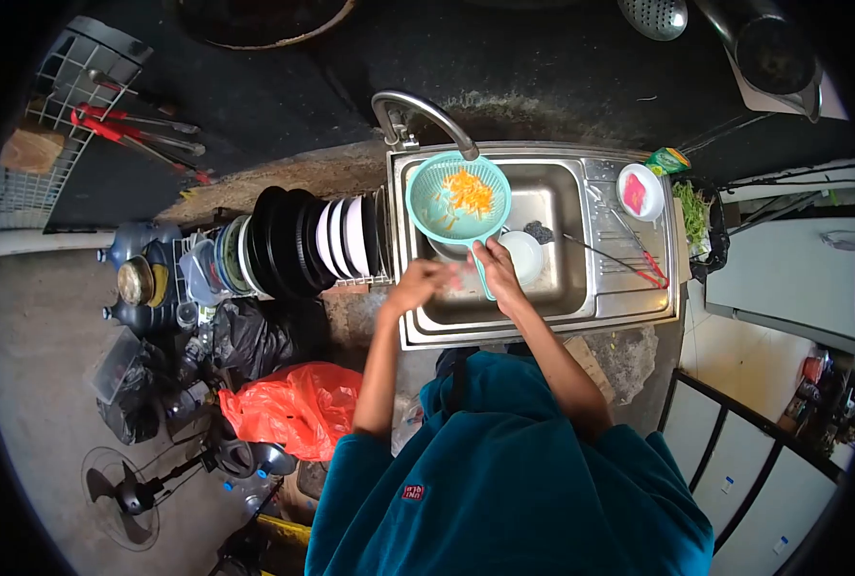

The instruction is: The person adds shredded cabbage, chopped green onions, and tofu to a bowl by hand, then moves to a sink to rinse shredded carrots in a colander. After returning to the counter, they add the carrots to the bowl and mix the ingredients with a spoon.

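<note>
A turquoise plastic strainer (427, 213) with a long handle is held over the sink (560, 206), below the faucet spout. Shredded orange pieces, looking like carrot (470, 195), lie in its bowl. My right hand (498, 269) is closed around the strainer's handle. To the left of that handle, over the sink's front left part, is my left hand (422, 286), its fingers smeared by motion. Beneath the strainer, a white bowl (523, 257) rests in the basin, partly covered by the handle and my right hand. Beside it lies a dark scrubber (540, 231).
A curved faucet (427, 104) rises behind the sink. On the drainboard lie red-handled tongs (650, 269) and a white bowl (641, 192) with something pink inside. Plates stand in a rack (356, 280) at the left. Green vegetables (693, 216) are at the right; a red bag (298, 408) lies lower left.
</note>
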### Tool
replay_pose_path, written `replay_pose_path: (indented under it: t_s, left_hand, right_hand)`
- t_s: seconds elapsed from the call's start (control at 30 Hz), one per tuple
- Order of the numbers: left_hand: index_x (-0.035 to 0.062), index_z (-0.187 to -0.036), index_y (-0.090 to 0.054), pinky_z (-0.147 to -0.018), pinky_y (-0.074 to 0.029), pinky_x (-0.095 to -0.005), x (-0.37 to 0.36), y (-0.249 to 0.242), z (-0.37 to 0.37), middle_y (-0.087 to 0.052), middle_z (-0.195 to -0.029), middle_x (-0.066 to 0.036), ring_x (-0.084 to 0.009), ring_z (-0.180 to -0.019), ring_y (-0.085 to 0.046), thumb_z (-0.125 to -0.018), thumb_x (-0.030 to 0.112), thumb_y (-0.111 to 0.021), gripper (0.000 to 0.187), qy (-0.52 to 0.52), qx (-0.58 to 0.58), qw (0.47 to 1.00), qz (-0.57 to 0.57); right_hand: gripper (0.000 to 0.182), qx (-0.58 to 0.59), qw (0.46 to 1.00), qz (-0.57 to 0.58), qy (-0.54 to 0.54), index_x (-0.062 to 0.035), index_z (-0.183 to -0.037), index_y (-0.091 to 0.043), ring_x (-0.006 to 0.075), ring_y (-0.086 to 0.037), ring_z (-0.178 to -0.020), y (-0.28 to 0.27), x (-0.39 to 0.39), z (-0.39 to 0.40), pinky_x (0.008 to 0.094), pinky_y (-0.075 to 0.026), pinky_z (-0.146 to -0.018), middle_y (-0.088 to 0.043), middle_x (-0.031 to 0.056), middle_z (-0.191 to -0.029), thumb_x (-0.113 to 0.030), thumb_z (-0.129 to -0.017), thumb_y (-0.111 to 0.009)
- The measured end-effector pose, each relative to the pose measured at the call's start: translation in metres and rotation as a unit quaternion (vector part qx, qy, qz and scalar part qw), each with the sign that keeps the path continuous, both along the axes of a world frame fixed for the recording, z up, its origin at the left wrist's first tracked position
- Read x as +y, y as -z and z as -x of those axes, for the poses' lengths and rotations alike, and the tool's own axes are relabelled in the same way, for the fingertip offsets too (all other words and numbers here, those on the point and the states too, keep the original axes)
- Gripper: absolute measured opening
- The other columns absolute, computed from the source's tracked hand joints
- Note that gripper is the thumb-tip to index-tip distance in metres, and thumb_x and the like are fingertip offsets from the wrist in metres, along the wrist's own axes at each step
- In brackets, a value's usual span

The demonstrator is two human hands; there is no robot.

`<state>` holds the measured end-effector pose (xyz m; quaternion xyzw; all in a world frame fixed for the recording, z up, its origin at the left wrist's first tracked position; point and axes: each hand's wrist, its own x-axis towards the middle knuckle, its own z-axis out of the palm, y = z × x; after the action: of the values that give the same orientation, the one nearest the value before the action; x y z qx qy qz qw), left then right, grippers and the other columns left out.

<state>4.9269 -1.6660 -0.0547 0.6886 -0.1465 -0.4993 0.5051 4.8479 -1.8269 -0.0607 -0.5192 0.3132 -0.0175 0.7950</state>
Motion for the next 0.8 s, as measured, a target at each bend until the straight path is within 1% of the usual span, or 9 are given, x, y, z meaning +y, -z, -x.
replay_pose_path:
  t_s: [0.13,0.2,0.27,0.33,0.47,0.6,0.63,0.67,0.8]
  left_hand:
    - [-0.0037,-0.129,-0.043,-0.061,-0.047,-0.0237,0.037,0.026,-0.070,-0.065,-0.090,-0.010,-0.0120,-0.067,-0.058,-0.089,0.022,-0.060,0.050,-0.262,-0.026,0.960,0.090]
    - [-0.0021,-0.137,-0.029,-0.071,-0.048,-0.0263,0.016,0.001,-0.102,-0.063,-0.105,-0.015,-0.0160,-0.084,-0.061,-0.086,0.027,-0.063,0.069,-0.334,-0.097,0.937,0.015]
    - [-0.0018,-0.138,-0.029,-0.086,-0.045,-0.0331,-0.009,-0.013,-0.129,-0.055,-0.122,-0.020,-0.0239,-0.105,-0.056,-0.080,0.039,-0.069,0.081,-0.393,-0.087,0.914,0.061]
    - [-0.0021,-0.139,-0.027,-0.091,-0.042,-0.0356,-0.031,-0.010,-0.159,-0.052,-0.125,-0.021,-0.0267,-0.110,-0.053,-0.076,0.044,-0.070,0.089,-0.381,-0.128,0.915,0.020]
    - [-0.0044,-0.139,-0.025,-0.100,-0.036,-0.0377,-0.063,0.000,-0.183,-0.049,-0.126,-0.025,-0.0319,-0.117,-0.049,-0.067,0.053,-0.074,0.105,-0.333,-0.092,0.938,0.005]
    - [-0.0081,-0.127,-0.034,-0.097,-0.039,-0.0354,-0.076,-0.001,-0.187,-0.051,-0.120,-0.028,-0.0329,-0.111,-0.053,-0.062,0.041,-0.080,0.093,-0.326,-0.131,0.935,-0.049]
    - [-0.0097,-0.124,-0.030,-0.088,-0.044,-0.0394,-0.077,-0.002,-0.189,-0.053,-0.108,-0.021,-0.0277,-0.095,-0.057,-0.067,0.029,-0.077,0.084,-0.318,-0.153,0.935,-0.028]
    - [-0.0097,-0.124,-0.030,-0.088,-0.044,-0.0394,-0.078,-0.003,-0.189,-0.053,-0.108,-0.021,-0.0277,-0.095,-0.057,-0.067,0.029,-0.077,0.084,-0.315,-0.151,0.937,-0.029]
    - [-0.0082,-0.116,-0.035,-0.090,-0.044,-0.0336,-0.068,0.034,-0.209,-0.053,-0.103,-0.017,-0.0261,-0.095,-0.056,-0.069,0.010,-0.068,0.060,-0.259,0.002,0.965,0.038]
  right_hand:
    - [0.028,-0.028,0.995,0.093,-0.014,-0.0068,-0.097,-0.048,0.0033,-0.033,-0.042,0.001,0.007,-0.001,0.0196,-0.024,-0.035,-0.041,-0.0032,-0.059,-0.034,-0.097,-0.047]
    - [0.030,-0.016,0.995,0.100,-0.007,-0.0065,-0.094,-0.048,0.0038,-0.033,-0.041,-0.015,0.004,-0.002,0.0199,-0.024,-0.035,-0.040,-0.0031,-0.057,-0.036,-0.096,-0.047]
    - [0.032,-0.027,0.992,0.125,-0.008,-0.0058,-0.092,-0.049,0.0039,-0.033,-0.041,-0.016,0.000,-0.002,0.0203,-0.023,-0.035,-0.040,-0.0030,-0.056,-0.037,-0.097,-0.046]
    - [0.041,0.028,0.986,0.154,-0.059,0.0022,-0.098,-0.053,0.0095,-0.044,-0.048,-0.019,0.001,0.002,0.0261,-0.036,-0.044,-0.051,0.0036,-0.062,-0.038,-0.096,-0.044]
    - [0.044,0.042,0.993,0.100,-0.038,0.0020,-0.094,-0.054,0.0097,-0.043,-0.044,-0.018,0.005,0.013,0.0267,-0.034,-0.041,-0.047,0.0028,-0.056,-0.041,-0.096,-0.044]
    - [0.045,0.034,0.991,0.132,-0.014,0.0007,-0.086,-0.053,0.0097,-0.043,-0.042,-0.008,0.008,0.014,0.0261,-0.033,-0.039,-0.043,0.0020,-0.051,-0.042,-0.096,-0.044]
    - [0.045,0.025,0.988,0.150,-0.020,0.0007,-0.085,-0.053,0.0099,-0.042,-0.042,-0.007,0.008,0.013,0.0261,-0.033,-0.039,-0.044,0.0021,-0.051,-0.042,-0.095,-0.044]
    - [0.045,0.018,0.986,0.167,-0.026,0.0007,-0.085,-0.053,0.0100,-0.042,-0.041,-0.007,0.007,0.014,0.0261,-0.032,-0.039,-0.044,0.0023,-0.051,-0.042,-0.095,-0.044]
    - [0.044,0.051,0.992,0.110,-0.040,-0.0001,-0.086,-0.053,0.0092,-0.041,-0.041,-0.032,0.006,0.015,0.0255,-0.031,-0.038,-0.043,0.0015,-0.051,-0.042,-0.095,-0.045]
